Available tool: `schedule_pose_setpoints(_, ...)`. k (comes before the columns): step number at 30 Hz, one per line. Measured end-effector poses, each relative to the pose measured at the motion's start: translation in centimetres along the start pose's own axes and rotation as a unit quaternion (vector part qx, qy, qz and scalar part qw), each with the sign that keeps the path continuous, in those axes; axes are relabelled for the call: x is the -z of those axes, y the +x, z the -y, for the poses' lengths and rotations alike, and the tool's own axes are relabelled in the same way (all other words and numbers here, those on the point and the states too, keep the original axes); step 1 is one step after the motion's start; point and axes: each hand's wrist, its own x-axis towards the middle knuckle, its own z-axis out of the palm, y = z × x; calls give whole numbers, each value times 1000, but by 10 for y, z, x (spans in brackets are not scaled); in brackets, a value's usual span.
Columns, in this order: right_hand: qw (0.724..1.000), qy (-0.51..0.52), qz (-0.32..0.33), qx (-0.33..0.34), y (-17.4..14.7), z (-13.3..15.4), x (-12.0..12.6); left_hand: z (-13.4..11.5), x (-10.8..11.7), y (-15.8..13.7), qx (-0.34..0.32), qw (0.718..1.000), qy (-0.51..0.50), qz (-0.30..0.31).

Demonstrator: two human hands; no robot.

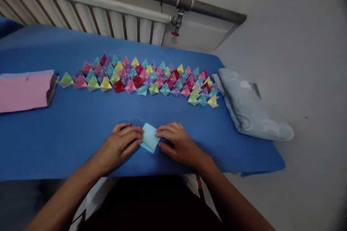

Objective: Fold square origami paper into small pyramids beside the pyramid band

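Note:
A small square of light blue origami paper (150, 135), partly folded, lies on the blue-covered surface in front of me. One corner points away from me, and a folded layer shows along its near left edge. My left hand (121, 142) grips the left side of the paper with its fingertips, fingers bent. From the right, my right hand (175, 140) pinches the opposite edge, its thumb nearer to me than the fingers. Beyond both hands stand several rows of folded paper boats (153, 88) in many colours.
At the left lies a pink paper packet (24, 92). A folded pale blue patterned cloth (251, 110) rests at the right end of the blue cover (89, 130), by the wall. Behind stand a white radiator (100, 21) and a pipe with a red-handled valve (177, 21).

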Motion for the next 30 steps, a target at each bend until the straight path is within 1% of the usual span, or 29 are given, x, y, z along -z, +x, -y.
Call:
schedule_pose_setpoints(6,1000,-7,1,-9,2,3,0,0,0,0,-17,1000,2,-21)
schedule_pose_setpoints(10,1000,-17,-16,-22,5,2,-4,-1,-1,0,-18,999,11,-34)
schedule_pose_setpoints(13,999,-25,-32,-34,7,0,-9,-5,-3,-1,-27,998,43,-44)
schedule_pose_setpoints(17,998,-33,-40,-38,8,-4,-11,-10,-6,-4,-25,991,113,-71)
schedule_pose_setpoints(21,998,-13,-49,-47,9,-5,-11,-11,-9,-5,-23,987,134,-82)
schedule_pose_setpoints(27,996,28,-46,-69,11,-5,-8,-13,-10,-7,29,988,115,-100)
schedule_pose_setpoints(30,994,43,-47,-86,12,-4,-7,-14,-10,-6,66,989,95,-90)
